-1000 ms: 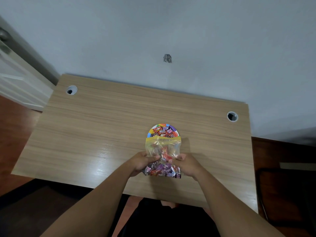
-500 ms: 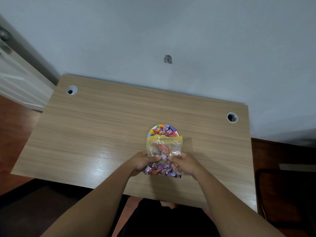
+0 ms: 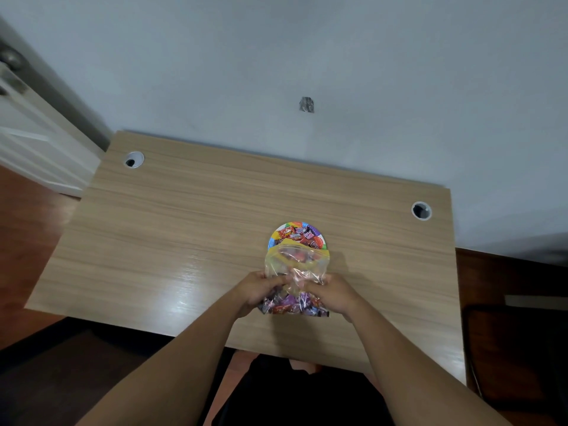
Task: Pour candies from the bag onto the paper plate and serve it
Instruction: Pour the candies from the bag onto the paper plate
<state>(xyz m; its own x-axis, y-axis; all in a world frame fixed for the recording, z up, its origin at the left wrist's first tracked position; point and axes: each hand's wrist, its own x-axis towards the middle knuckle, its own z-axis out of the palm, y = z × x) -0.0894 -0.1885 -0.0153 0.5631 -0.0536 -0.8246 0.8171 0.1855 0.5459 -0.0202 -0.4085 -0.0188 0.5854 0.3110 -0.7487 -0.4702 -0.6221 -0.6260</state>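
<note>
The clear bag [image 3: 295, 273] was gripped at its middle by both hands, the left hand [image 3: 259, 289] clamped on its left side and the right hand [image 3: 333, 292] on its right. Its yellow-edged mouth was held open and pointed away, over the near rim of the paper plate [image 3: 322, 241]. Wrapped candies [image 3: 296, 236] lay on the far part of the plate; others were bunched in the bag's near end. The plate sat on the wooden desk [image 3: 184, 241], right of centre.
</note>
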